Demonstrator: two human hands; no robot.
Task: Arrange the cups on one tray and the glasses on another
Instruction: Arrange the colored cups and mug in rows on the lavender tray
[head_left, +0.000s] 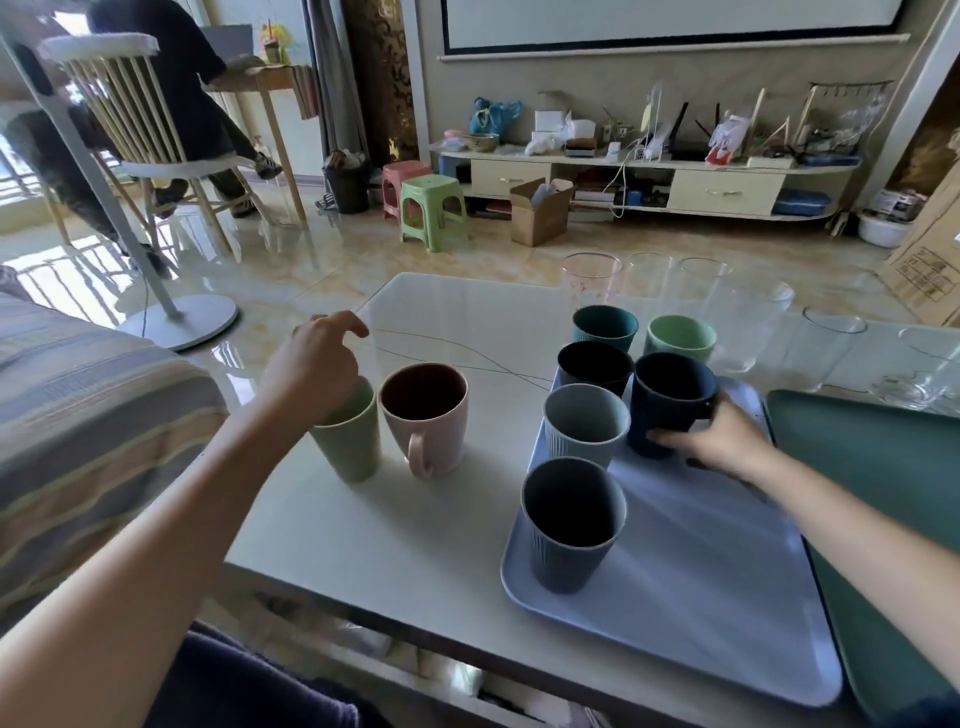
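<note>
Right now the right hand (722, 441) grips a navy cup (670, 402) low on its side, the cup standing on the blue tray (701, 597) beside three grey and dark cups. The left hand (317, 364) is over the green cup's (350, 447) rim, fingers loosely curled; whether it grips I cannot tell. A pink mug (428, 418) stands just beside it on the worktop (374, 545). Clear glasses (831, 348) cluster at the far edge, near the green tray (883, 467).

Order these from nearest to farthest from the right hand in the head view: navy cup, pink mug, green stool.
1. navy cup, held by the right hand on the blue tray.
2. pink mug, on the table to the left.
3. green stool, far back on the floor.
</note>
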